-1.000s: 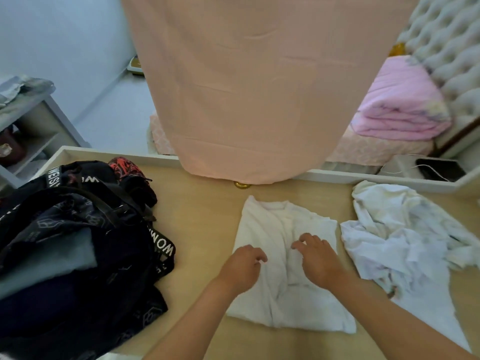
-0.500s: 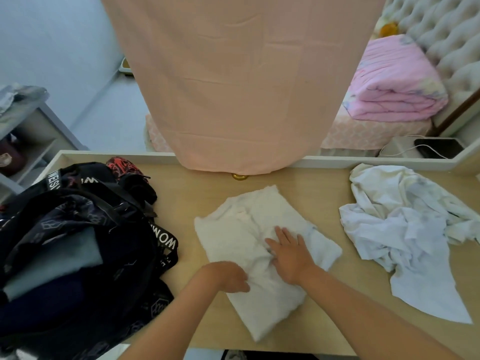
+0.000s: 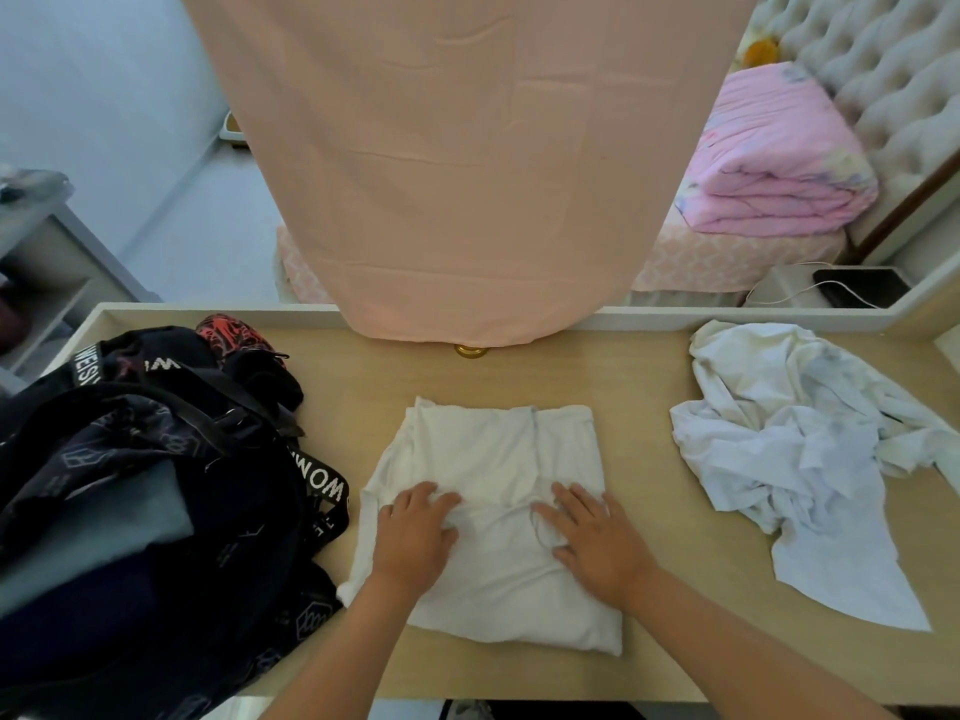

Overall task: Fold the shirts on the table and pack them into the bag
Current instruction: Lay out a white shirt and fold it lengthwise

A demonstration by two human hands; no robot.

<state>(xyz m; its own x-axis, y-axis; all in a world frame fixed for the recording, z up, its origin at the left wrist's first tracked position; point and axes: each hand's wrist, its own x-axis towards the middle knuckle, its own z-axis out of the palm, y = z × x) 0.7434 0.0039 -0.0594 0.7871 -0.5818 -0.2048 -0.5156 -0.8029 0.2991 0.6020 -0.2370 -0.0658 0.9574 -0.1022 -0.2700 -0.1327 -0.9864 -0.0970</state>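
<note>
I log the pink sheet [image 3: 467,174] first. It hangs across the upper middle of the head view, and its lower hem reaches the far edge of the worktop [image 3: 649,397].

The worktop is pale wood with a white raised rim.

At the left a black bag [image 3: 156,485] lies open, with lettered straps trailing over its side and grey and dark cloth showing inside.

At the right, well apart from the bag, a crumpled white shirt [image 3: 805,459] lies unfolded in a heap.

In the middle, between bag and heap, a folded white shirt [image 3: 498,459] lies flat as a rough rectangle. Its left edge is just beside the bag strap.

Both hands rest on the near half of the folded shirt:
- My left hand [image 3: 415,537] lies palm down with its fingers [image 3: 426,498] lightly bent. It presses the cloth and grips nothing.
- My right hand [image 3: 597,543] lies flat with its fingers [image 3: 571,498] spread straight, and it also presses the cloth.

A small brass knob [image 3: 470,350] sits under the sheet's hem.
</note>
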